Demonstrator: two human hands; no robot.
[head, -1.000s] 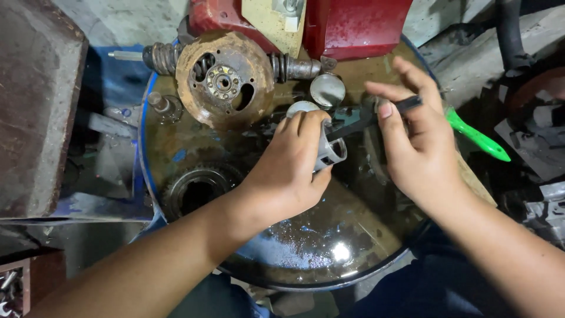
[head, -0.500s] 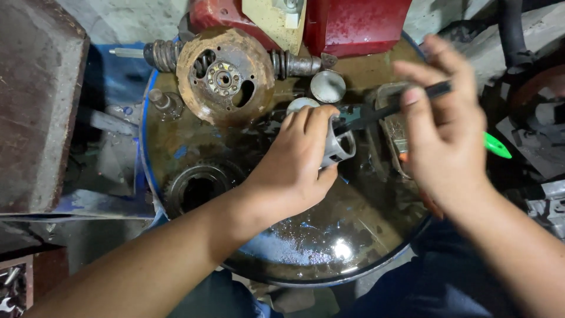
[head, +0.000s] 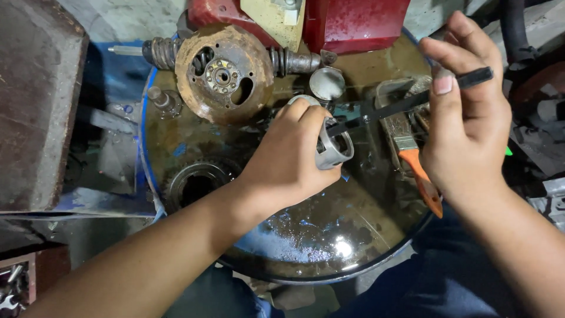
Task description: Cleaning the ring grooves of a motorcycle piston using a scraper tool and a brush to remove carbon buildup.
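Over oily blue drum top (head: 176, 147): grey metal piston (head: 334, 150) clasped in left hand (head: 288, 165) grip; thin black tool (head: 406, 103) pinched by right hand (head: 471, 123), tip set against piston; orange-handled brush (head: 412, 153) laid beside.

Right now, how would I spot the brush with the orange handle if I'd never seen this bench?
Start at the big round drum top, wet and oily, with a red engine at its far edge. Look to its right side, just below the right hand: the brush lies flat there. Among all the grey and rusty metal parts, its handle is the only orange thing.
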